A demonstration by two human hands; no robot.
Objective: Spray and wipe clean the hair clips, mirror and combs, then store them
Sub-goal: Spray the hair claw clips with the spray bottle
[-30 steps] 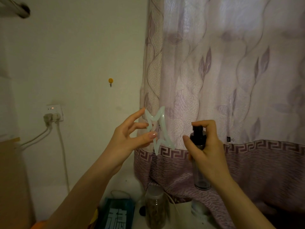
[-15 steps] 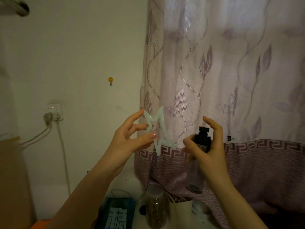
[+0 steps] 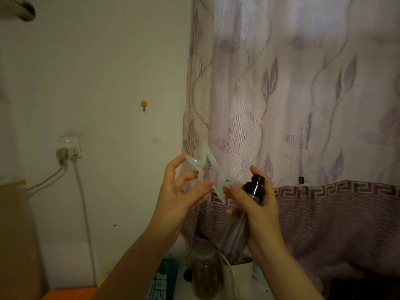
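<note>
A mauve leaf-patterned fabric curtain with a darker key-pattern border (image 3: 303,105) is hanging across the right side of the view, beside a plain cream painted wall (image 3: 97,61). A white wall socket with 2 plugs and trailing white cables (image 3: 69,147) is sitting low on that wall, and a small yellow round wall hook (image 3: 144,104) is showing higher up, near the curtain edge. A clear lidded jar with dark contents (image 3: 204,271) is standing at the bottom of the view, below both hands.

The left hand (image 3: 184,200) is holding a pale translucent star-shaped plastic hair clip (image 3: 211,173) up in front of the curtain, pinching it between thumb and fingers; the index finger is extending to the clip's upper left point and the remaining fingers are curling loosely.

The right hand (image 3: 257,204) is gripping a clear cylindrical spray bottle with a black pump top (image 3: 252,192), fingers wrapping round its neck, the thumb lying along the near side. The bottle is tilting, top uppermost, just beside the clip's lower right point; whether they are touching cannot be determined
</note>
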